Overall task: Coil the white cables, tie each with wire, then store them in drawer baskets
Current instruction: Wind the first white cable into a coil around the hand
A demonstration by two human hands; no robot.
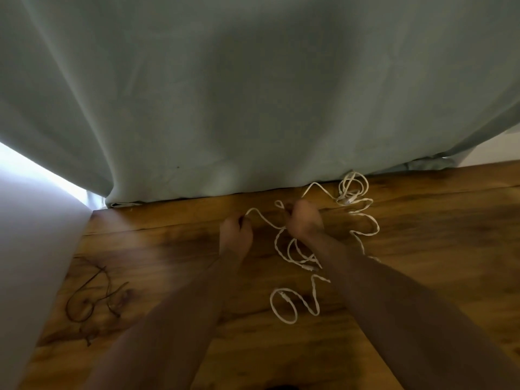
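On my feed, left hand (235,232) and right hand (305,223) pinch a thin white braided cable (260,215) in curled fingers (295,213), a short span arching between them. Slack loops sprawl across the brown wooden bench (422,249).

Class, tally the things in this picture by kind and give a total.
Hands: 2, left hand and right hand
White cables: tangled, number unclear
Dark wire tangle: 1
Curtain: 1
Wooden table: 1
Total: 5, cables uncounted
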